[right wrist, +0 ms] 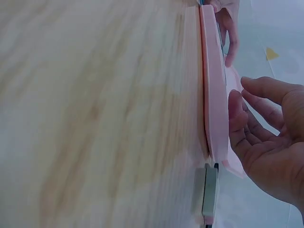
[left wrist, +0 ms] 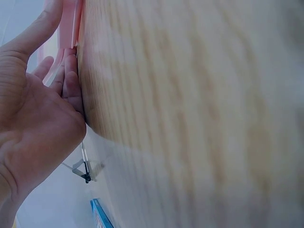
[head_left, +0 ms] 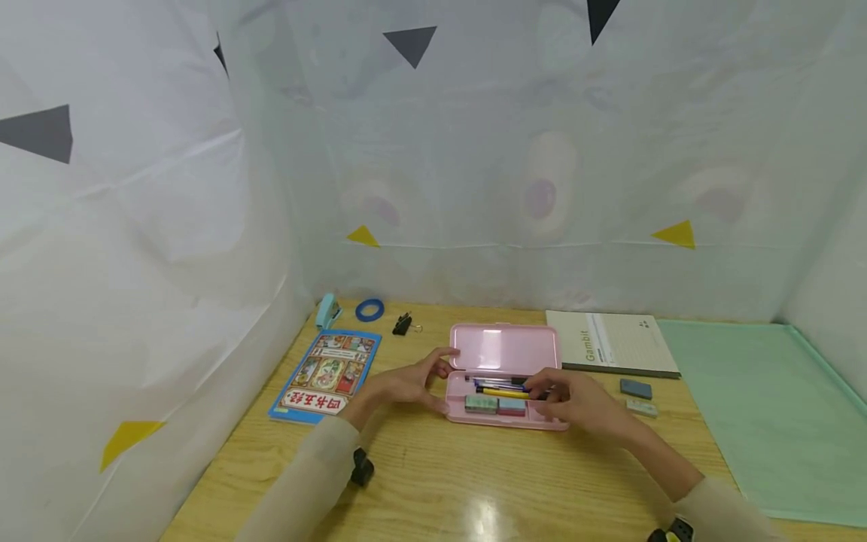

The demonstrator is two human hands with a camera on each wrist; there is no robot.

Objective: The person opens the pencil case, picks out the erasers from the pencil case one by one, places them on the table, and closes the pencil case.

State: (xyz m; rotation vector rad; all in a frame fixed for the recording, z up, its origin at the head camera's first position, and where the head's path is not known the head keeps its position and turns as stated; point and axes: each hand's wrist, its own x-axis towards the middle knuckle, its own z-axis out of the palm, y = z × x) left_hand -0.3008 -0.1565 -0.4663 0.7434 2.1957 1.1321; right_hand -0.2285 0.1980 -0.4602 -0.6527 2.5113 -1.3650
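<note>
I read the pink pencil case as lying open near the middle of the desk, its long axis running left to right across my view, lid folded back away from me and the tray holding pens and two small blocks. The left hand sits at the case's left end, fingers extended and touching the edge, released rather than grasping. The right hand hovers over the tray's right end, fingers relaxed, holding nothing I can see. Both grips are equally near. A notebook lies beyond on the right, a picture book on the left.
</note>
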